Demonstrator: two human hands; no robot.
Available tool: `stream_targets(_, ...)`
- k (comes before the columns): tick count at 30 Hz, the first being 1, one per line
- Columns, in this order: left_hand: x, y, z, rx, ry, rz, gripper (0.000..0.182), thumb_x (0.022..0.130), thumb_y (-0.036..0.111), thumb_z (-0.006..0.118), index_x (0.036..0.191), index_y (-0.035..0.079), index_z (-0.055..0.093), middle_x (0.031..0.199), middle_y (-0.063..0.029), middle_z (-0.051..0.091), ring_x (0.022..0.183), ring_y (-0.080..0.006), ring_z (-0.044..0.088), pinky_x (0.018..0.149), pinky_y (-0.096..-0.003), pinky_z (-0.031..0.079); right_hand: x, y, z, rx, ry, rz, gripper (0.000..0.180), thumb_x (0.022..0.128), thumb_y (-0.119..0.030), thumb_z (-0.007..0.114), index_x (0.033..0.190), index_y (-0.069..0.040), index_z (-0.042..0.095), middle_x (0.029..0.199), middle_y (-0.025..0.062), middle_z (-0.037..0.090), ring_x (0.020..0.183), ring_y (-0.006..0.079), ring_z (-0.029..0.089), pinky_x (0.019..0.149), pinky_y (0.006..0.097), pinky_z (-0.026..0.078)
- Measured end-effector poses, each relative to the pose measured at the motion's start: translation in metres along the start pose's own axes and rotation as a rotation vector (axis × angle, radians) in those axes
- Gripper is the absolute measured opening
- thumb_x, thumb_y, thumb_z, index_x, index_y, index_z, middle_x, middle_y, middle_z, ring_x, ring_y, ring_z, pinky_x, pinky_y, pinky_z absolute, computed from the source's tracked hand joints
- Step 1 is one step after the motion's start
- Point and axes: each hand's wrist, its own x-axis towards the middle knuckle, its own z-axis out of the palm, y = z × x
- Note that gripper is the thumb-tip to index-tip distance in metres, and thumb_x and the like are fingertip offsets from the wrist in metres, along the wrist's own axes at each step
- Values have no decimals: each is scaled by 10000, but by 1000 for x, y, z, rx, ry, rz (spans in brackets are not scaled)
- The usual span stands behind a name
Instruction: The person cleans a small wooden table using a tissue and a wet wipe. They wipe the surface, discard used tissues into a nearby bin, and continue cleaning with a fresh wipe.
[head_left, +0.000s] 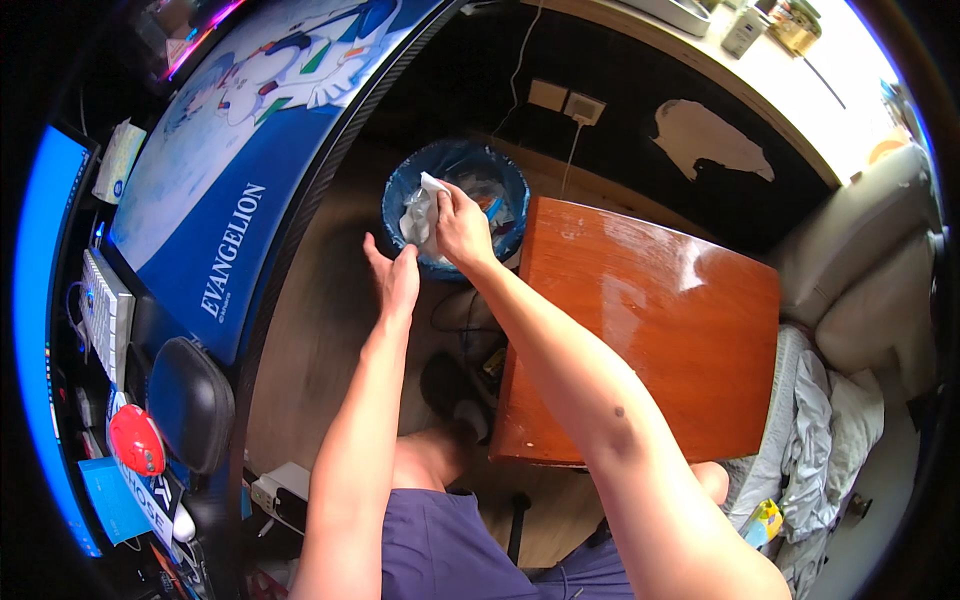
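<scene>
Pinched between the thumb and fingers of my right hand is a crumpled white tissue, held over a round bin with a blue plastic liner. Inside the bin lies mixed litter, partly hidden by my right hand and the tissue. My left hand is at the bin's near left edge, fingers apart. Its thumb tip is close to the lower end of the tissue; whether they touch I cannot tell.
Right of the bin stands a reddish-brown wooden table. A desk with a printed blue mat, a red mouse, a keyboard and a black case is at left. Cables lie on the floor below the bin.
</scene>
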Motion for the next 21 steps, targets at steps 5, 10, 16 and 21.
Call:
stream_targets(5, -79, 47, -18, 94, -110, 514, 773, 869, 68, 751, 1573, 50, 430, 1537, -250, 490, 1437, -390, 490, 1160, -464, 442, -48, -46, -41, 404, 37, 229, 322, 1019, -48, 536, 1260, -20, 748, 1128, 141, 795, 1017, 182, 746, 901, 320, 571)
stream_targets(10, -135, 73, -27, 109, -337, 730, 671, 940, 4, 716, 1564, 159, 525, 1423, -231, 587, 1247, -402, 636, 1010, -423, 543, -120, -70, -98, 700, -218, 267, 265, 1012, -140, 655, 1206, 28, 719, 1080, 93, 739, 976, 152, 672, 863, 306, 543)
stream_targets(16, -173, 87, -14, 124, -540, 650, 479, 965, -31, 618, 1428, 88, 655, 1178, -195, 735, 1069, -345, 733, 935, -384, 569, -189, -58, -185, 582, -262, 241, 395, 1017, -258, 726, 1313, 3, 700, 1233, 87, 730, 1117, 145, 668, 943, 307, 548)
stream_targets(21, -180, 112, 31, 178, -903, 820, 970, 887, -62, 613, 1709, 182, 159, 1342, -295, 645, 1210, -460, 666, 1060, -449, 533, -174, -47, -245, 316, -72, 120, 778, 876, -289, 884, 1487, 10, 507, 1283, 155, 699, 1142, 202, 676, 945, 355, 573)
